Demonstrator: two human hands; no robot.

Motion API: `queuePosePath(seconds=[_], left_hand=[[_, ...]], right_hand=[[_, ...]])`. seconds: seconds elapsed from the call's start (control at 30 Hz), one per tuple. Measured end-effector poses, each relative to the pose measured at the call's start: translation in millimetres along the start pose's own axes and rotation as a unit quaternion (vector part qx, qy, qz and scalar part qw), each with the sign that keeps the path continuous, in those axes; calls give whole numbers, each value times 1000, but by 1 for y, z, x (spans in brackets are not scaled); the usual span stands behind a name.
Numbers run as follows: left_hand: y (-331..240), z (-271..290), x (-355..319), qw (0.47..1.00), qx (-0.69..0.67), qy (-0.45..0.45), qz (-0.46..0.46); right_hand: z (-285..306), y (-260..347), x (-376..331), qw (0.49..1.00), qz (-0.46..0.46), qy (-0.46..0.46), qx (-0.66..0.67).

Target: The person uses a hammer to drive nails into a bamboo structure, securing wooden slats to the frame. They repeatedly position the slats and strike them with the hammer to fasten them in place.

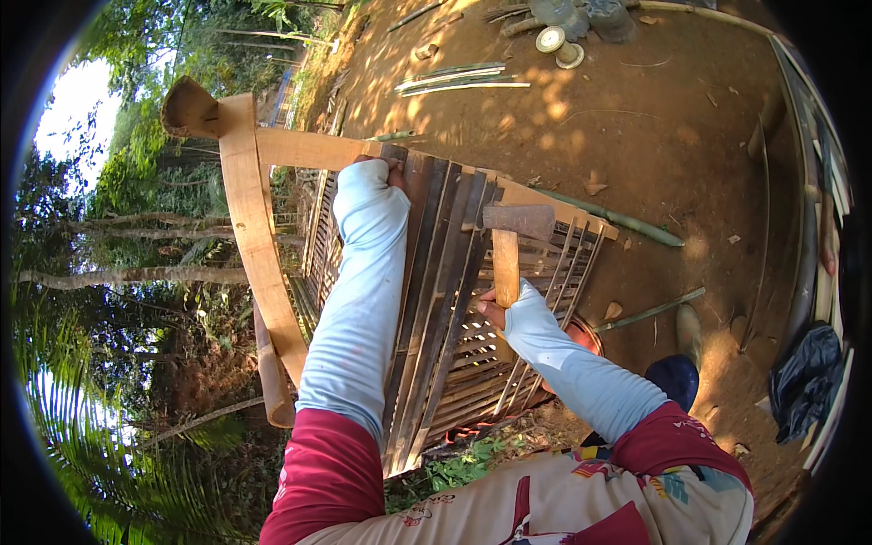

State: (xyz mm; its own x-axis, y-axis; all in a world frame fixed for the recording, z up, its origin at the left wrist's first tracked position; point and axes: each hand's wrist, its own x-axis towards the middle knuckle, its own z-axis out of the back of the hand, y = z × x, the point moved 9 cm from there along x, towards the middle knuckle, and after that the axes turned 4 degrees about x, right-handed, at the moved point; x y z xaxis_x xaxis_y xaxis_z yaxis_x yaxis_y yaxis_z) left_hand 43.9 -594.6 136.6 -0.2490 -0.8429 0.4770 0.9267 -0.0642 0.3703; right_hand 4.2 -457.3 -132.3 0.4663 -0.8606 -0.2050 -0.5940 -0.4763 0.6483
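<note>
My left hand (383, 172), in a pale blue sleeve, is closed at the far end of several dark wooden slats (436, 227). Its fingers curl against the outermost slat and a pale crossboard (313, 148); what lies between them is hidden. In my right hand (498, 311) is a mallet (506, 263), gripped by its light wooden handle. The mallet's blunt grey-brown head (520, 221) points away from me, over the right side of the slats. These slats top a slatted frame (472, 372) with gaps showing thinner strips below.
A curved wooden board (257, 232) stands up at the left, with trees behind. Green bamboo poles (627, 218) and loose strips (463, 79) lie on the brown dirt ground. A black plastic bag (808, 381) sits at the right, beside long poles. A red-rimmed container (584, 334) is partly hidden behind my right arm.
</note>
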Motion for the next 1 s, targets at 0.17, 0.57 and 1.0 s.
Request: queuePosePath(seconds=[0.17, 0.57, 1.0], left_hand=[[11, -3, 0, 1000, -24, -8, 14], [17, -5, 4, 994, -95, 16, 50], [25, -10, -3, 995, -96, -10, 10]], right_hand=[[0, 24, -6, 995, -15, 0, -95], [-26, 70, 24, 964, 250, 3, -86], [-50, 96, 41, 920, 285, -71, -259]])
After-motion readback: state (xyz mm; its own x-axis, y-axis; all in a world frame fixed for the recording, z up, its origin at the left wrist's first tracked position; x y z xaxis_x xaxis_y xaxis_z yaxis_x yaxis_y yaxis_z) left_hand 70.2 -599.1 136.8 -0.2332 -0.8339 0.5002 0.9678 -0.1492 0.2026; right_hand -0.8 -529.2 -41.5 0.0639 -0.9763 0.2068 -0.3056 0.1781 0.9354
